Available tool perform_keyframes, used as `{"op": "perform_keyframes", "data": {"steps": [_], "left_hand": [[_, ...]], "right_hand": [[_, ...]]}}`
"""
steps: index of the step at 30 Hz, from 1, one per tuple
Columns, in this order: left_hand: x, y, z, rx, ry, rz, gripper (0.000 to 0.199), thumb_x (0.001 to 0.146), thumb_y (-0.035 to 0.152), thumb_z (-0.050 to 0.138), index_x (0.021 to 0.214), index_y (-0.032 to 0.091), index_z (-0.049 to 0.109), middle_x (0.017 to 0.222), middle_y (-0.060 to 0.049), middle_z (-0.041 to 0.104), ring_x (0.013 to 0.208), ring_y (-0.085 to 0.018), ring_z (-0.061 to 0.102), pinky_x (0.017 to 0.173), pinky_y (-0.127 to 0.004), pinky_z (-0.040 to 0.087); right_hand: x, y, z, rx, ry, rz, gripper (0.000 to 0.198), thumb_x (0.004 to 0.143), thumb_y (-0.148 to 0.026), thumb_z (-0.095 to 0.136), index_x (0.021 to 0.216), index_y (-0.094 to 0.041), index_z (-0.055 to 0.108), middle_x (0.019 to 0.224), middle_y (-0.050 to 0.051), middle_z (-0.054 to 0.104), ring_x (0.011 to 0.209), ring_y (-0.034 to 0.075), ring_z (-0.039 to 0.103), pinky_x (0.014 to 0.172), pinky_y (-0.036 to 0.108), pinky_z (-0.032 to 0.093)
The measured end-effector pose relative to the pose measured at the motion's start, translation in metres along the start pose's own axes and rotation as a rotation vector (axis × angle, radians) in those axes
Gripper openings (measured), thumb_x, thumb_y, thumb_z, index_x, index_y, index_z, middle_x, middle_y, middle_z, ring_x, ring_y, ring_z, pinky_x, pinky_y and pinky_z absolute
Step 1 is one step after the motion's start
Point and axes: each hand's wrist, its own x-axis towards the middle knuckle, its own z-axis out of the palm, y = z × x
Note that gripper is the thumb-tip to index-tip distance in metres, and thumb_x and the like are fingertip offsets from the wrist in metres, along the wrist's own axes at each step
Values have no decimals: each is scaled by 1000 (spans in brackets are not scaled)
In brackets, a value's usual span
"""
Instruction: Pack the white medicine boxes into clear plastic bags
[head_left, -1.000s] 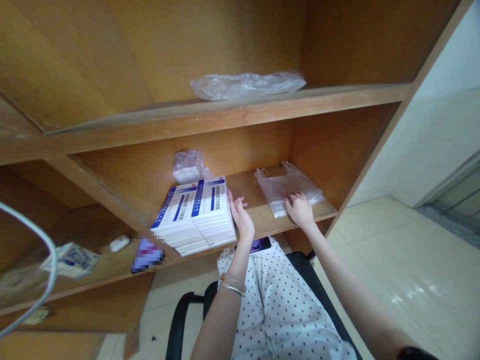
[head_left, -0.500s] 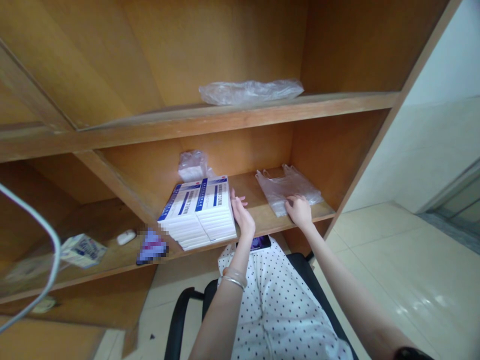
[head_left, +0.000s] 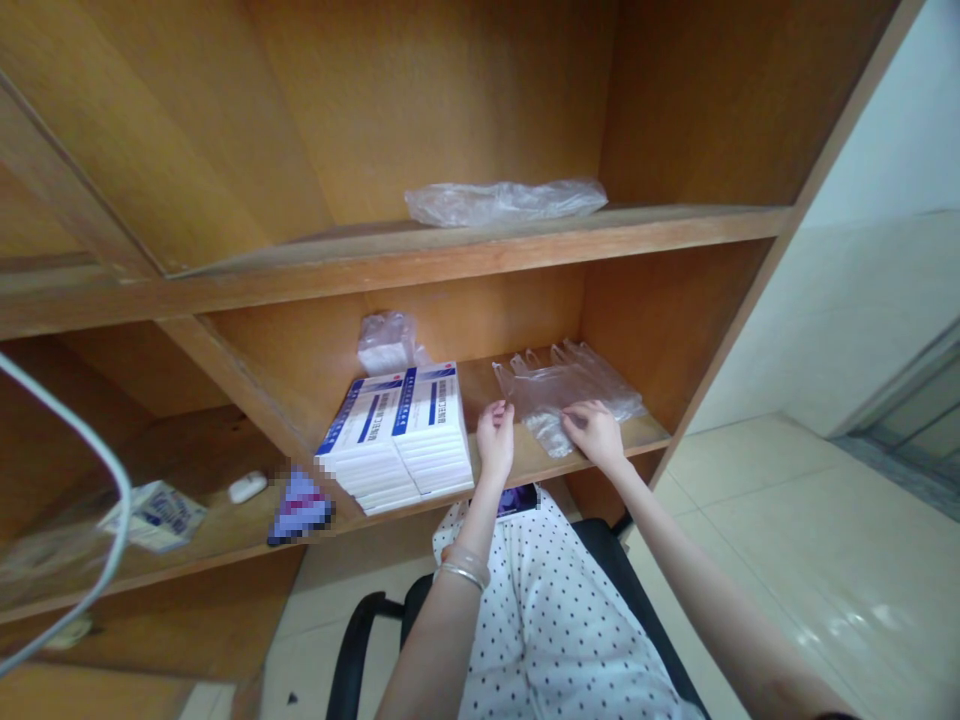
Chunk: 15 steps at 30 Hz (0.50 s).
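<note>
Clear plastic carrier bags (head_left: 551,390) lie flat on the middle shelf, their handles toward the back. My right hand (head_left: 596,434) rests at their front edge, thumb and fingers closed on the crumpled plastic. Just left of the bags, my left hand (head_left: 496,440) hovers over the shelf with its fingers curled together; I see nothing in them. On its other side stand two side-by-side stacks of white-and-blue boxes (head_left: 397,440), a small gap away from the hand.
Behind the boxes is a plastic-wrapped white item (head_left: 388,343). Another clear plastic bag (head_left: 506,203) lies on the upper shelf. The left compartment holds a small carton (head_left: 161,517), a white case (head_left: 247,487) and a blurred purple item (head_left: 300,505). A white cable (head_left: 112,480) hangs at left.
My left hand has moved off the side of the box stacks toward the bags, its fingers curling in. The bags have spread and shifted a little left under my right hand.
</note>
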Motion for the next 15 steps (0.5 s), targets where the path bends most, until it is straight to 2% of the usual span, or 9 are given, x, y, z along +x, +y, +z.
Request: {"op": "perform_keyframes", "data": {"steps": [3,6,11,13,15], "left_hand": [[0,-3,0,219,-33,55,42,81,38,58,115,15,55,113,-12,59,91,-19,60,85,-34,47],[-2,-3,-1,447,-25,121,49,80,32,59,124,14,49,122,-15,54,110,-25,53,95,-39,42],[-1,9,2,709,-96,257,39,81,12,48,119,21,55,136,-9,45,127,-23,40,104,-39,34],[4,15,5,759,-143,284,37,83,12,44,117,22,56,139,-7,43,130,-23,36,105,-41,32],[10,18,8,777,-193,269,33,84,15,45,114,19,57,137,-9,46,131,-24,35,106,-44,29]], "right_hand": [[-1,-4,-3,55,-73,-59,20,84,-28,51,87,-21,69,91,3,69,87,20,60,85,32,42],[-5,-6,-5,110,-143,-99,20,84,-30,52,85,-21,69,88,3,70,85,20,61,80,31,44],[-4,-14,-12,252,-281,-105,19,83,-31,53,85,-21,69,88,3,70,81,19,63,74,29,46],[4,-18,-16,307,-310,-112,22,85,-32,51,86,-21,69,89,3,70,80,18,63,72,28,47],[16,-22,-19,321,-303,-112,24,86,-33,49,89,-20,70,92,4,70,82,18,63,74,28,47]]}}
